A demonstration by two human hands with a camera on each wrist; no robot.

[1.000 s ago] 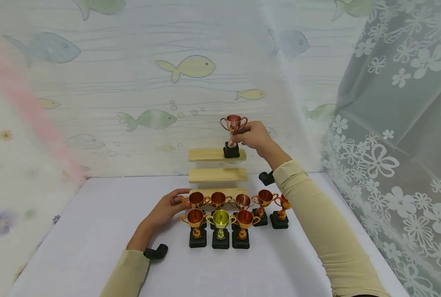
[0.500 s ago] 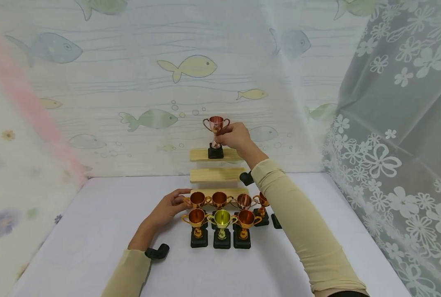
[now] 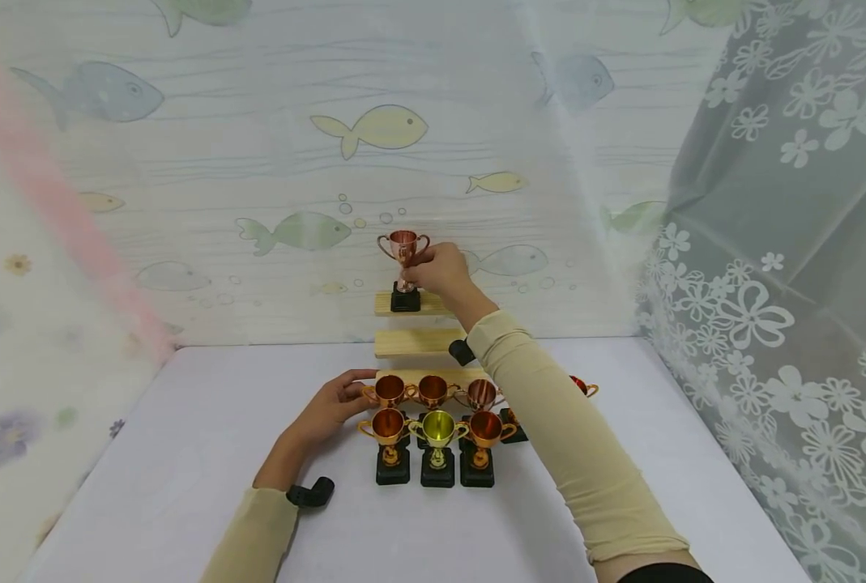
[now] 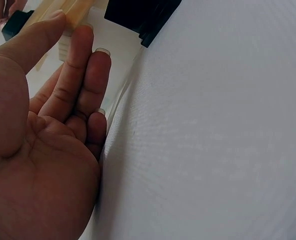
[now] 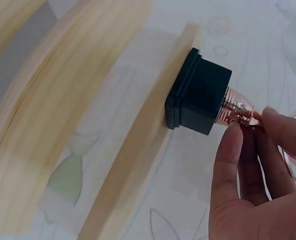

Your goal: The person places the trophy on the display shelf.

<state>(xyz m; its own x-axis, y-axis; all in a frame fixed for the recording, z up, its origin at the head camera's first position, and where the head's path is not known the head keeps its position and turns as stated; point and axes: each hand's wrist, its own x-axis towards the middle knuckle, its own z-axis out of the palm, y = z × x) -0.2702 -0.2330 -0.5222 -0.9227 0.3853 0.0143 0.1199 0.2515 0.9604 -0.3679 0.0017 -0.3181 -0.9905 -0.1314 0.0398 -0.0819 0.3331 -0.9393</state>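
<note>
My right hand (image 3: 443, 271) pinches a copper-coloured trophy cup (image 3: 403, 244) by its stem. The cup is upright, its black base (image 5: 200, 95) right at the top step (image 5: 137, 135) of a wooden three-step stand, near the step's left end. Down at the bottom step (image 3: 433, 376), my left hand (image 3: 334, 405) touches the stand's left end with thumb and fingertips, fingers loosely extended. In the left wrist view the thumb (image 4: 37, 37) and index fingertip lie against the wood. The middle step (image 3: 411, 343) carries nothing.
Before the stand, several trophies stand close together in two rows, among them a gold-yellow one (image 3: 438, 427) and an orange one (image 3: 389, 425) in front. My right sleeve (image 3: 564, 429) hides part of those on the right. A fish-printed curtain (image 3: 258, 162) hangs behind the white table (image 3: 185, 453).
My right hand has carried the copper trophy leftward along the top step, from its right end to near its left end. The left hand has stayed at the stand.
</note>
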